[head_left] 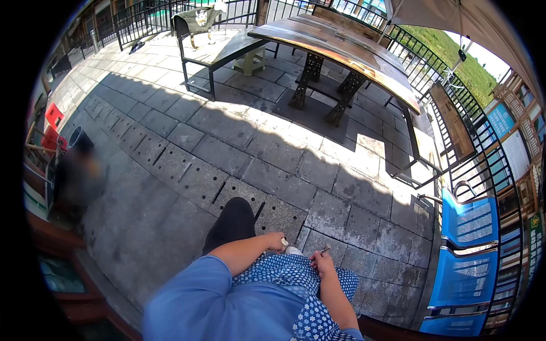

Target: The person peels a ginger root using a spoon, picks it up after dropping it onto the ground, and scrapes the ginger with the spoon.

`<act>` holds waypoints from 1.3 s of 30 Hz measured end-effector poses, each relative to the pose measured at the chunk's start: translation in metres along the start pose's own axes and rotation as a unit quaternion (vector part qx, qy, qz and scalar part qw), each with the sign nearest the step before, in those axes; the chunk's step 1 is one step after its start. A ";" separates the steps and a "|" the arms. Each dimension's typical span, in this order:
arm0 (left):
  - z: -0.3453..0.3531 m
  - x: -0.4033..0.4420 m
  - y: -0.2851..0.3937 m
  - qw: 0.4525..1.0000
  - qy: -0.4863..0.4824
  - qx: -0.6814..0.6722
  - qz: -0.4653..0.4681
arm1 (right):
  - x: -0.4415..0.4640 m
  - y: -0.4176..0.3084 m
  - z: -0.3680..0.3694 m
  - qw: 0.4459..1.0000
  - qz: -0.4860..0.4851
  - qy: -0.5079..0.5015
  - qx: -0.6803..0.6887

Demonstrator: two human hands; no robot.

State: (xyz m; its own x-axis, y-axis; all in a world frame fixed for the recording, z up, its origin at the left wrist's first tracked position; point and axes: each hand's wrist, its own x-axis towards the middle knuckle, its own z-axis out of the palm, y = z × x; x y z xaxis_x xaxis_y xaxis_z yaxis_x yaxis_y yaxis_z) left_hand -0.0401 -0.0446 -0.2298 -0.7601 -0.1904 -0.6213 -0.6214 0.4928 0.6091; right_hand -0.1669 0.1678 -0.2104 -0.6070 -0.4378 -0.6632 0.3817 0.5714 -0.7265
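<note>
Above my lap, my left hand point(276, 241) is closed round a small pale piece point(284, 242), too small to identify. A short dark tool point(325, 249), perhaps a small knife, sticks up from the closed fingers of my right hand point(322, 262). The two hands are a short way apart and do not touch. Beneath them a blue patterned apron point(278, 269) covers my lap, and a white shoe tip point(293, 250) shows between them.
A long wooden table point(341, 45) stands ahead on the paving, with a bench point(227, 48) at its left. Blue metal seats point(463, 278) line the right railing. At the left are a dark bucket point(79, 138), a red stool point(54, 116) and a blurred shape.
</note>
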 end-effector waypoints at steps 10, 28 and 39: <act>-0.002 -0.002 0.002 1.000 -0.007 -0.004 -0.005 | 0.001 0.001 0.001 1.000 0.004 0.002 0.004; 0.001 0.001 -0.001 1.000 -0.001 -0.007 0.005 | -0.001 -0.001 0.000 1.000 -0.006 -0.007 -0.003; 0.004 0.005 -0.004 1.000 0.010 0.004 0.010 | 0.006 0.004 -0.002 1.000 0.003 -0.020 -0.012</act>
State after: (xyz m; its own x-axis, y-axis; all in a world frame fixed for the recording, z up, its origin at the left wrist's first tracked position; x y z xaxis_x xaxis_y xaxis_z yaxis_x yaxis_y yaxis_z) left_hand -0.0405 -0.0441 -0.2369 -0.7764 -0.1970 -0.5986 -0.6039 0.5042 0.6173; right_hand -0.1707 0.1689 -0.2164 -0.5765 -0.4618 -0.6741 0.3671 0.5906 -0.7186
